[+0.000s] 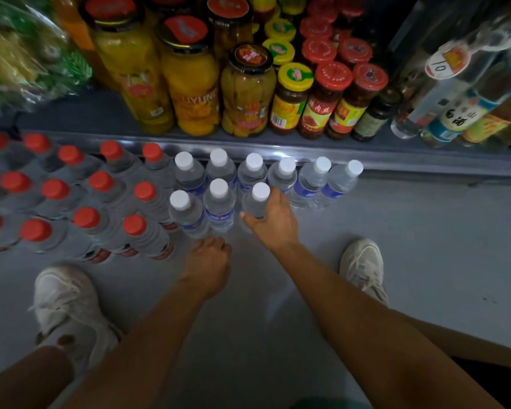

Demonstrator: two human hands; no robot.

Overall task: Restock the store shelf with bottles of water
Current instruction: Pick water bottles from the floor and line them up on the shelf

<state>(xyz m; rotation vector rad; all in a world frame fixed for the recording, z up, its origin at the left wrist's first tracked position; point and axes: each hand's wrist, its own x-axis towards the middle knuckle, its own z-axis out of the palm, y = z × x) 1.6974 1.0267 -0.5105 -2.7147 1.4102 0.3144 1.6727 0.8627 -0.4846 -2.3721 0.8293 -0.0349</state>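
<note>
Several clear water bottles with white caps and blue labels stand in two rows on the grey floor under the shelf. My right hand (273, 215) grips the rightmost bottle of the front row (258, 202) around its body, and that bottle stands upright. My left hand (208, 261) hangs just in front of the front-row bottles (219, 205) with its fingers curled and nothing in it. The back row (310, 180) runs along the shelf's metal lip (396, 162).
Several red-capped bottles (86, 202) crowd the floor at the left. Jars of preserved fruit (192, 84) and sauce (322, 98) fill the shelf above, with glass bottles (455, 113) to their right. My shoes (68, 302) flank my arms. Bare grey floor (440, 231) lies at the right.
</note>
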